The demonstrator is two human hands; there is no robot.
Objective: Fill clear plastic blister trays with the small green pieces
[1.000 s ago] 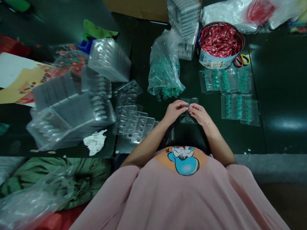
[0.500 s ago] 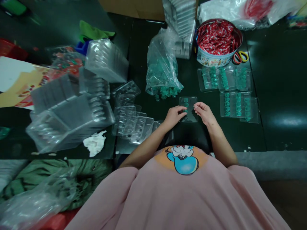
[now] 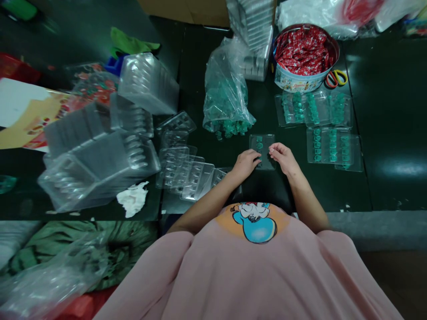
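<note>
In front of me lies a clear plastic tray (image 3: 267, 165) with a column of green pieces (image 3: 259, 143) in it. My left hand (image 3: 247, 162) is at the tray's left side, its fingertips pressed on the lower part of the column. My right hand (image 3: 280, 154) is over the tray's right edge, fingers pinched together; whatever they hold is too small to make out. Beyond the tray, loose green pieces (image 3: 235, 128) spill from the mouth of a clear bag (image 3: 227, 84). Several filled trays (image 3: 332, 146) lie to the right.
Stacks of clear trays (image 3: 100, 164) and loose, overlapping trays (image 3: 190, 178) stand on the left. At the back are a round tin (image 3: 300, 83) of red packets, scissors (image 3: 336, 79) and another tray stack (image 3: 255, 58). Crumpled white tissue (image 3: 132, 198) lies near the front edge.
My left hand has shifted slightly, its fingers drawn closer together on the column of green pieces. My right hand has barely moved.
</note>
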